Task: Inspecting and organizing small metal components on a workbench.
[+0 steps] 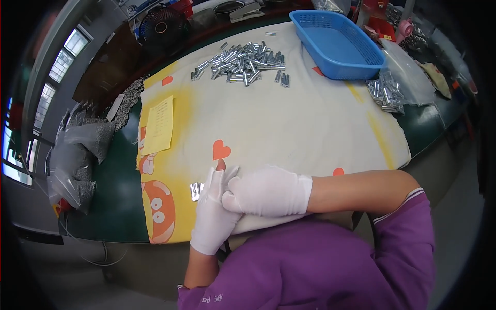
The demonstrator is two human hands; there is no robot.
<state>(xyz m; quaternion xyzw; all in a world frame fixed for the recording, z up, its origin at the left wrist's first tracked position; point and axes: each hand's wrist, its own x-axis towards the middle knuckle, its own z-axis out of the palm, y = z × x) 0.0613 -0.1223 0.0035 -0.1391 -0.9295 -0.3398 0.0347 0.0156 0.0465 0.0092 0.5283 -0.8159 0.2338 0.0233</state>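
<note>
My left hand [212, 212], in a white glove with one fingertip bare, is at the table's near edge, its visible fingers close together and pointing away from me. My right hand [268, 192], also gloved in white, is curled and pressed against the fingers of my left hand. Whatever lies between the two hands is hidden. Just left of my left hand, a few short silvery metal pieces [195, 191] lie side by side on the cloth, partly covered by that hand.
A pile of silvery metal tubes [243, 61] lies at the far middle of the patterned tablecloth [289, 119]. A blue plastic basket [341, 44] stands far right, beside a clear bag of tubes [385, 94]. A yellow paper [159, 125] is at left, near clear plastic bags [77, 155].
</note>
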